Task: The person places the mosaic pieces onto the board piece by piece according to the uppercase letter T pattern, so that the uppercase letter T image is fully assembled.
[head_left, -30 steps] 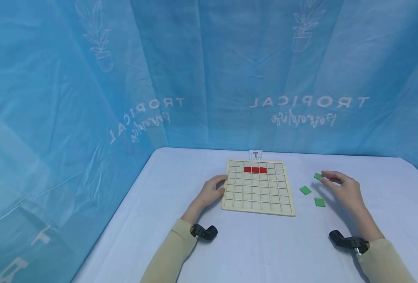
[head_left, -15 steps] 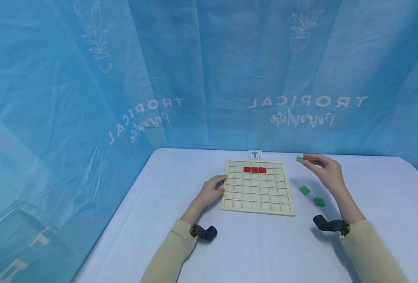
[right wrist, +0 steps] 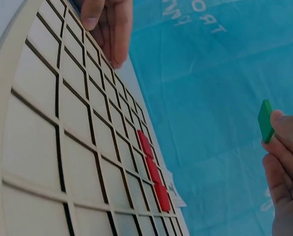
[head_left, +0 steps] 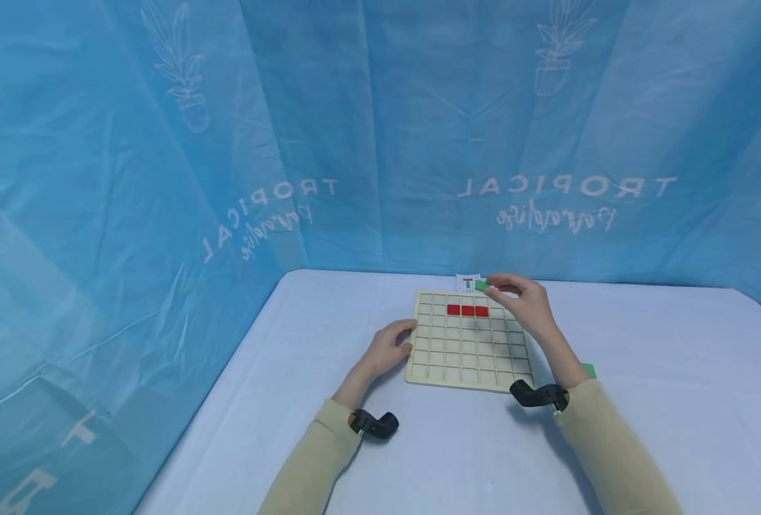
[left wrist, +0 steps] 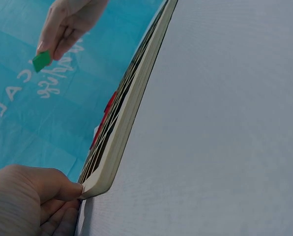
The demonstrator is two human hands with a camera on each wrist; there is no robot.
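My right hand (head_left: 522, 300) pinches a green square tile (head_left: 481, 285) between thumb and fingertips, raised over the far part of the board. In the right wrist view the tile (right wrist: 266, 121) stands on edge between the fingertips. A pale wooden grid board (head_left: 445, 357) lies on the table, with a row of 3 red tiles (head_left: 468, 310) in its far part. My left hand (head_left: 387, 350) rests thumb and fingertips against the board's left edge; in the left wrist view, its thumb (left wrist: 63, 189) touches the board's side near the corner.
A small printed card (head_left: 467, 283) with a grid pattern lies just behind the board. Another green tile (head_left: 589, 370) peeks out beside the right forearm. A blue curtain (head_left: 419, 143) hangs behind the white-covered table (head_left: 329, 307).
My right hand has lifted the green tile and carried it left from the table's right side to above the board's far part. The left hand keeps its place on the board's edge.
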